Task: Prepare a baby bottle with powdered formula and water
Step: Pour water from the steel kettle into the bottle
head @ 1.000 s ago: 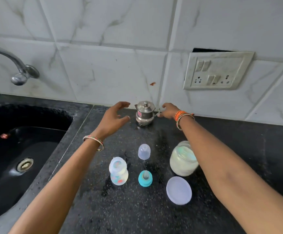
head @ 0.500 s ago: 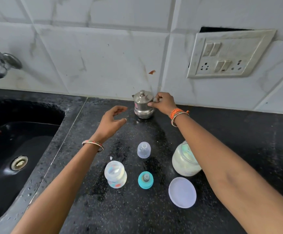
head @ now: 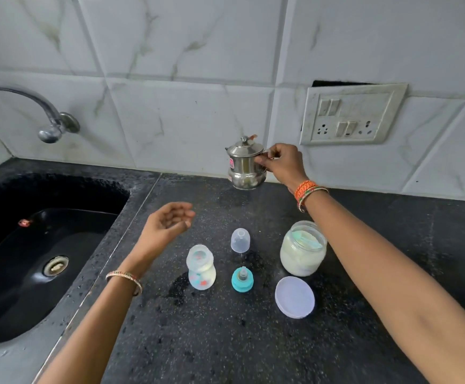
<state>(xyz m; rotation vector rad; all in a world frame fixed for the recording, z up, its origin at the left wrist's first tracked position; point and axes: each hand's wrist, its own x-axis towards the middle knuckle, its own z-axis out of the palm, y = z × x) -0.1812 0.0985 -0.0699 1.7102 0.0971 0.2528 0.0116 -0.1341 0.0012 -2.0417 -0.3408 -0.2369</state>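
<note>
Your right hand [head: 282,163] pinches the small lidded steel pot [head: 244,167] by its hidden handle | left hand [head: 167,225] spread, empty | clear baby bottle [head: 201,268] uncapped on worktop [head: 225,342]

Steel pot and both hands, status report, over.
Right hand shut on steel pot, lifted off counter, lid on. Left hand open, empty, above bottle. Bottle uncapped, upright. Path to bottle clear.

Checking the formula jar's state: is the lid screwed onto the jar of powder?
No, the jar of powder stands open, and its round lid lies flat on the counter in front of it.
</note>
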